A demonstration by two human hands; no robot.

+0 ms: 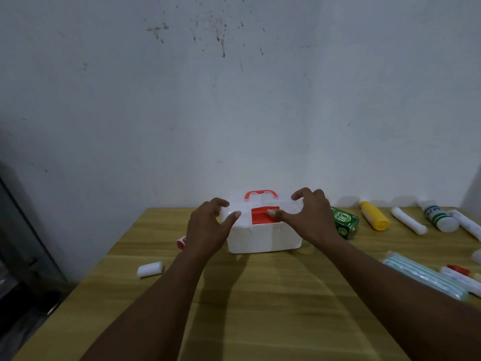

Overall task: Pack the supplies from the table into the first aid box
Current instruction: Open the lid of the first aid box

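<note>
A white first aid box [263, 239] with a red handle [261, 194] and a red front latch [260, 216] stands closed at the back middle of the wooden table [260, 295]. My left hand [208, 226] curls around the box's left top corner, thumb on the lid. My right hand [309, 217] rests on the right side of the lid, its thumb on the red latch. Supplies lie to the right: a green carton [346, 222], a yellow bottle [374, 215], a white roll [410, 220], a green-and-white bottle [440, 216].
A white tube [468, 226] lies at the far right edge. A pale blue packet [426, 278] and a white-and-red item [460, 276] lie near right. Left of the box are a small red-and-white roll [181, 243] and a white bandage roll [150, 269]. A stained wall stands behind the table.
</note>
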